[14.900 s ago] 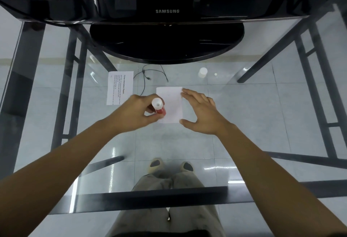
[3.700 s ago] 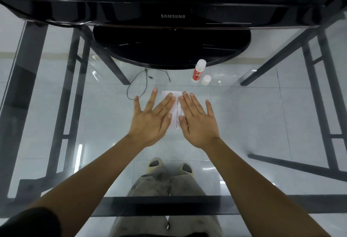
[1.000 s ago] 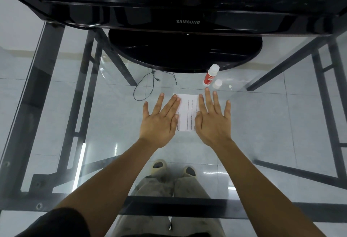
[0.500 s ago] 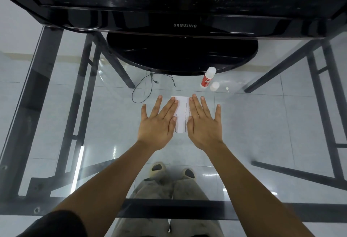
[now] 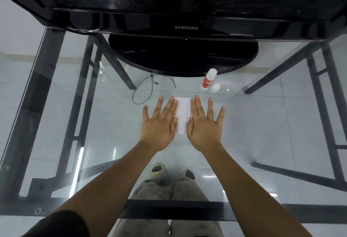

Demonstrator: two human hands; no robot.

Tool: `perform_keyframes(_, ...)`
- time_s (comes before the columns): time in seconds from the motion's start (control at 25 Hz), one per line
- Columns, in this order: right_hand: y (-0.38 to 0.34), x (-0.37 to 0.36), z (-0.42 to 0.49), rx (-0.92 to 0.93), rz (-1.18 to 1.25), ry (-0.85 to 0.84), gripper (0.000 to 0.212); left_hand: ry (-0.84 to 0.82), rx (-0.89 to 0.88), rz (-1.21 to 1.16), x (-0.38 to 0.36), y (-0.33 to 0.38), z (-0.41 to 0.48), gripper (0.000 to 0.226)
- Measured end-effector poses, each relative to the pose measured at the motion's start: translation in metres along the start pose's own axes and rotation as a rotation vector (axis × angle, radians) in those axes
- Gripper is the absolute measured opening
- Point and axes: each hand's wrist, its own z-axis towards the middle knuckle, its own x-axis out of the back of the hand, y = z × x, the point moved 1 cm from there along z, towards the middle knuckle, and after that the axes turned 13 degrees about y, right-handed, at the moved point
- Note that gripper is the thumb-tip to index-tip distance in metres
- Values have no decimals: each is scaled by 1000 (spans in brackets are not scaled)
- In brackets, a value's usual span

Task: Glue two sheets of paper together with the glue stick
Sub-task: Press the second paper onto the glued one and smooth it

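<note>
The fingers (image 5: pixel 159 109) of the left hand (image 5: pixel 158 126) are spread flat and straight, palm down, nothing being gripped; they are pressed onto the left part of the paper (image 5: pixel 181 117), which lies on the glass surface (image 5: pixel 112 124). Further left, a thin black cable (image 5: pixel 142 90) is seen looping beyond the hand, though whether it lies on the glass or on the floor below cannot be told. Between the two hands a narrow white strip of the paper is left uncovered, and a line of small print is seen along its right side; whether one sheet or two lie there cannot be told. The right hand (image 5: pixel 204 127) is laid flat in the same way, its fingers splayed and empty, covering the paper's right part. Beyond the right hand, near the paper's far right corner but apart from it, the glue stick (image 5: pixel 208 79) is stood upright, red-labelled with a white top. Just beside it on the right, a small white cap (image 5: pixel 215 87) is set on the glass. Behind all this, the round black base of a monitor (image 5: pixel 184 54) is seen.
</note>
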Motion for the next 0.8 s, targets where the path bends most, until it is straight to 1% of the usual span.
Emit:
perform_keyframes(0.24, 0, 1, -1, -23, -11, -23, 68, -7, 3, -2, -1, 1, 3, 57)
perform_keyframes(0.4, 1, -5, 1, -11, 33, -35, 66, 10, 86, -73, 4, 8, 10, 54)
perform_keyframes(0.48, 2, -7, 1, -8, 45, -36, 65, 4, 116, -63, 4, 16, 9, 56)
perform_keyframes(0.6, 3, -11, 0, -14, 55, -30, 63, -17, 105, -22, 1, 22, 6, 60)
perform_keyframes(0.8, 2, -6, 0, -11, 21, -28, 66, -19, 107, -52, 1, 21, 6, 62)
